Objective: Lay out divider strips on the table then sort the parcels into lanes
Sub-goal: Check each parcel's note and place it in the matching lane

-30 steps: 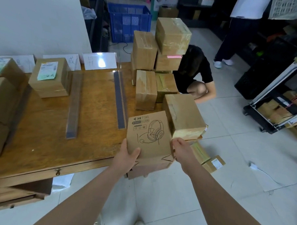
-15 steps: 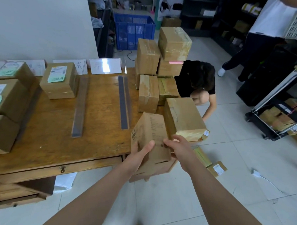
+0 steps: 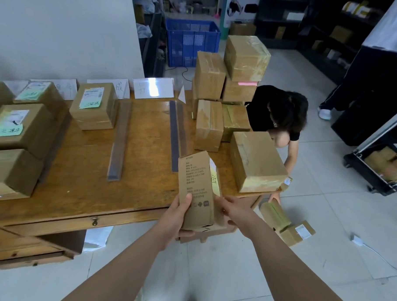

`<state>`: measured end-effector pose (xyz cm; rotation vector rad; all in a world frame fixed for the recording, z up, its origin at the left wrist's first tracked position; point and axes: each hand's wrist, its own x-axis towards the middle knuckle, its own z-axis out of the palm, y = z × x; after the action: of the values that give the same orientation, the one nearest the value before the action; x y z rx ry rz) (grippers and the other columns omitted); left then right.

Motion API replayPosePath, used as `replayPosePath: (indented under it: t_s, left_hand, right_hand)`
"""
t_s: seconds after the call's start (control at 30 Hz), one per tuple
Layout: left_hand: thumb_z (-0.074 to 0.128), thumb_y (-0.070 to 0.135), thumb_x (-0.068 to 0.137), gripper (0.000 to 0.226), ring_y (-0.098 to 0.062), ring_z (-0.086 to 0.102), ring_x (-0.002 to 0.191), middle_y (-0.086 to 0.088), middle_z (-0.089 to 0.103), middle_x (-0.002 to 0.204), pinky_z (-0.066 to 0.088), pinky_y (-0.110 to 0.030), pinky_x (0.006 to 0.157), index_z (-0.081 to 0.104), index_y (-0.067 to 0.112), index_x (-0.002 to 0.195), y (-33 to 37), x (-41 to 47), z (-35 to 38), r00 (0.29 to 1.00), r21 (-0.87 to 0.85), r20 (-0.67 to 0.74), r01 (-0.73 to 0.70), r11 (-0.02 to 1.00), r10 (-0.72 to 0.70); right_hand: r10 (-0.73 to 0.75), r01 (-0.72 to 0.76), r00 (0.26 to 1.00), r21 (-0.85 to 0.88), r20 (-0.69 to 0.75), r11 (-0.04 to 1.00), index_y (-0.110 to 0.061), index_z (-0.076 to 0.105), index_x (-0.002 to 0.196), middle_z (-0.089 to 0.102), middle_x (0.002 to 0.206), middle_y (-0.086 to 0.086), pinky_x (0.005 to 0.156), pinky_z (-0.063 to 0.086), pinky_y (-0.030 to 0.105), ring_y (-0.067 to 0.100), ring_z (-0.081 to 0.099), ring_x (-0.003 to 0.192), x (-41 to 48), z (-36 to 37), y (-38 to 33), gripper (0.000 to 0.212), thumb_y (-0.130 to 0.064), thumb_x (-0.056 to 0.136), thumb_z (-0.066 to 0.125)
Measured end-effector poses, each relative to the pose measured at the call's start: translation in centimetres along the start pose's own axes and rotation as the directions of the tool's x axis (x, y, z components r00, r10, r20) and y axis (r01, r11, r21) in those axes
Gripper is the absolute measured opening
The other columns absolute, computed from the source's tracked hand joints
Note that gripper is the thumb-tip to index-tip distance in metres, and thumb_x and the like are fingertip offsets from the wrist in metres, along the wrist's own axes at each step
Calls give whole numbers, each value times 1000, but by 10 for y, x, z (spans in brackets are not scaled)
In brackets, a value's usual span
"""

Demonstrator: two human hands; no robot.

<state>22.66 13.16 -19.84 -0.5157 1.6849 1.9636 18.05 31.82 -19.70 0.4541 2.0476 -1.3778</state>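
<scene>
I hold a brown printed carton (image 3: 197, 186) upright over the front edge of the wooden table (image 3: 82, 184). My left hand (image 3: 177, 215) grips its lower left side and my right hand (image 3: 230, 209) holds its lower right side, where a yellow label shows. Two dark divider strips (image 3: 119, 140) (image 3: 176, 132) lie lengthwise on the table. Labelled parcels (image 3: 93, 104) (image 3: 16, 128) sit in the left lanes. A stack of taped parcels (image 3: 220, 87) stands at the table's right end, with one large parcel (image 3: 257, 164) at the near right corner.
White lane signs (image 3: 153, 88) stand along the table's far edge. A person in black (image 3: 283, 115) crouches right of the table beside small boxes on the floor (image 3: 287, 224). A blue crate (image 3: 192, 44) stands behind; a trolley with boxes (image 3: 383, 163) is at right.
I have turned the carton from its headphone face to its narrow printed side and raised it over the table edge. The view has tilted up slightly.
</scene>
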Motion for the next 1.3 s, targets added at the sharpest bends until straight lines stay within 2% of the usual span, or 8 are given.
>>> replayPosePath:
  t_s: [0.17, 0.3, 0.5, 0.87, 0.97, 1.07, 1.2, 1.3]
  left_hand:
    - [40, 52, 100, 35, -25, 59, 119, 3, 59, 130, 58, -51, 84, 46, 43, 133, -2, -2, -1, 1000, -37, -19, -17, 999, 17]
    - [36, 48, 102, 31, -21, 61, 117, 5, 63, 127, 56, -49, 90, 49, 45, 131, -1, -4, 5, 999, -61, -27, -32, 998, 30]
    - [32, 52, 102, 32, -20, 65, 111, 4, 66, 123, 58, -49, 85, 51, 45, 127, 22, -6, 4, 989, -33, -43, -142, 989, 140]
    - [33, 43, 104, 46, -14, 44, 130, 10, 40, 147, 42, -47, 107, 21, 52, 148, 76, -12, -24, 878, 167, -243, -382, 909, 413]
    - [37, 52, 100, 50, -13, 44, 124, 9, 41, 147, 44, -44, 104, 26, 49, 149, 96, -15, -44, 857, 169, -329, -361, 917, 398]
    - [44, 64, 91, 63, -9, 48, 112, 10, 44, 141, 48, -27, 81, 27, 48, 149, 117, -23, -67, 856, 88, -353, -371, 925, 377]
    - [49, 79, 73, 87, -18, 50, 120, 6, 42, 145, 47, -38, 98, 25, 47, 150, 142, -30, -111, 841, 107, -372, -382, 918, 393]
    - [43, 70, 89, 72, -12, 46, 108, 2, 31, 144, 43, -28, 87, 23, 42, 153, 155, -29, -148, 783, 217, -469, -347, 912, 409]
  right_hand:
    - [0, -9, 997, 119, 71, 993, -20, 47, 133, 59, 119, -6, 89, 38, 33, 15, 54, 106, -4, -8, 1, 65, -56, 82, 65]
    - [-32, 20, 997, 172, 67, 985, -28, 52, 118, 63, 105, -13, 71, 46, 25, 5, 57, 92, -10, -20, -3, 77, -63, 55, 78]
    - [-74, 77, 996, 85, -47, 993, -19, 67, 101, 69, 106, -2, 96, 50, 39, 18, 62, 103, -11, -41, -17, 94, -74, 27, 84]
    - [-207, 212, 971, 34, -117, 977, -17, 52, 116, 65, 108, 2, 84, 57, 42, 20, 66, 95, -6, -34, -91, 115, -70, 20, 87]
    - [-267, 266, 953, -25, -144, 964, -24, 50, 111, 62, 104, -4, 73, 57, 34, 15, 63, 90, -1, -14, -119, 105, -74, 25, 83]
    - [-339, 338, 930, -28, -142, 941, -26, 49, 107, 60, 98, -10, 58, 48, 24, 9, 60, 84, 4, 9, -151, 90, -67, 36, 85]
    - [-386, 386, 919, -14, -78, 922, -23, 51, 105, 61, 100, -9, 57, 46, 21, 8, 61, 85, 13, 43, -193, 73, -54, 50, 89]
    - [-427, 427, 903, -25, -53, 904, -20, 51, 108, 61, 101, -7, 58, 45, 21, 8, 60, 85, 19, 75, -219, 65, -44, 60, 89]
